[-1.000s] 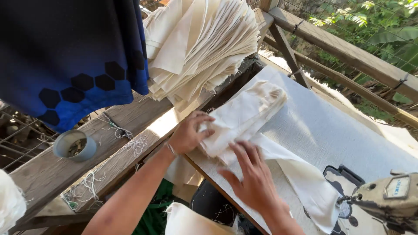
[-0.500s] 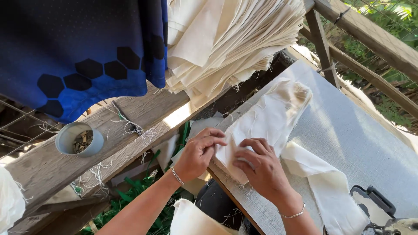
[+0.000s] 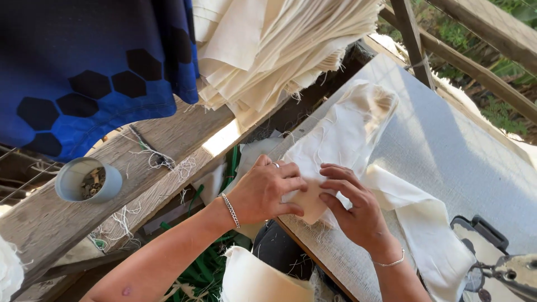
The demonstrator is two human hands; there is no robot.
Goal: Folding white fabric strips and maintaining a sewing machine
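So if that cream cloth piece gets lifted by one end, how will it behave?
The cream cloth piece would probably droop, since it lies wrinkled on the table. It looks thin, likely light. Frayed threads at its edge under the left hand may snag.

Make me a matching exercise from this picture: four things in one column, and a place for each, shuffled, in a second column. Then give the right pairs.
Things:
1. cream cloth piece
2. small grey cup
3. blue garment with black hexagons
4. stack of cream fabric

Places:
A. hanging at the upper left
B. under both hands, the left hand and the right hand, on the grey table
C. piled over the wooden rail at the top centre
D. standing on the wooden plank at the left

Pairs: 1-B, 2-D, 3-A, 4-C
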